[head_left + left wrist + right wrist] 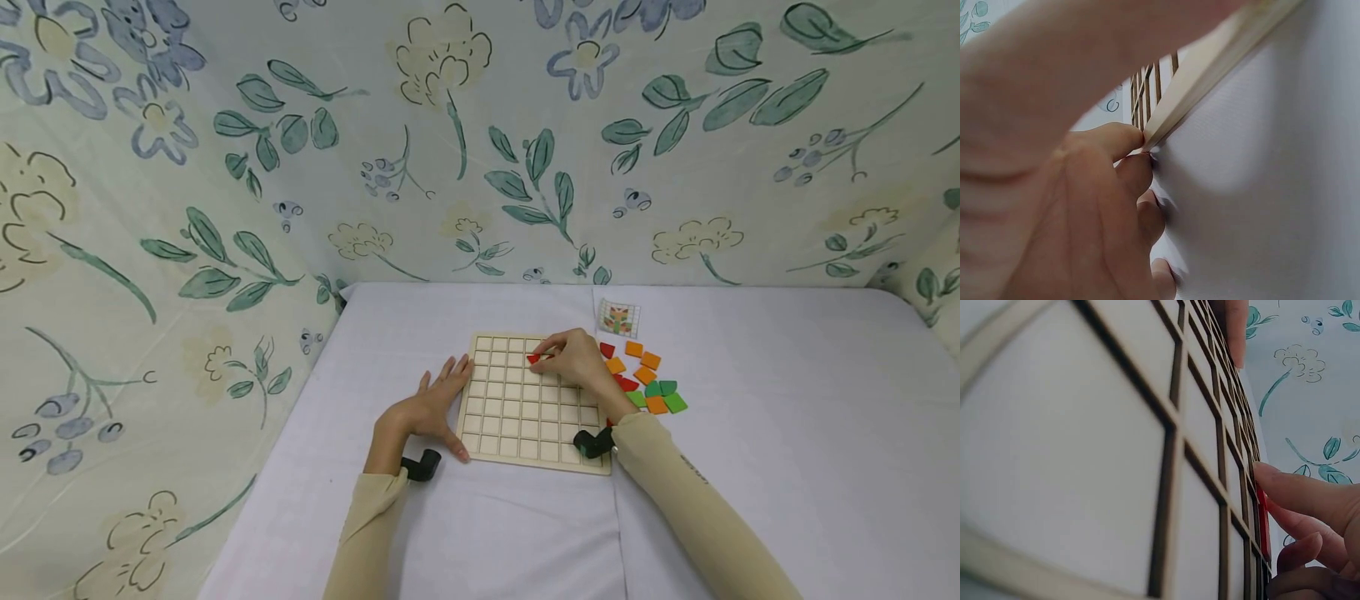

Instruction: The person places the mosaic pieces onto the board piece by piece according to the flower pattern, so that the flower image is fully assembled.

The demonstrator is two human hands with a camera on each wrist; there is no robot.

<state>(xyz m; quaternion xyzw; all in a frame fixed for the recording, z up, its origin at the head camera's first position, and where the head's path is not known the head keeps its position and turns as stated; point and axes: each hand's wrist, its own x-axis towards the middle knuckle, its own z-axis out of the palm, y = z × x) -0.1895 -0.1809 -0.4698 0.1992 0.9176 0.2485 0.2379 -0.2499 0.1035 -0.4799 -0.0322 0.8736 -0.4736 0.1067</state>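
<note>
A square wooden grid board lies on the white cloth. My left hand rests along its left edge, fingers spread toward the far side and thumb by the near-left corner; in the left wrist view the fingertips touch the board's side. Over the far part of the grid, my right hand pinches a small red tile between thumb and fingers. The right wrist view has this red tile at the grid's surface; whether it sits inside a cell I cannot tell. The visible cells hold no other tiles.
Right of the board lie loose tiles: several orange ones, green ones and red ones, some partly behind the right wrist. A small card with a coloured grid picture lies beyond them. Flowered fabric rises behind the table.
</note>
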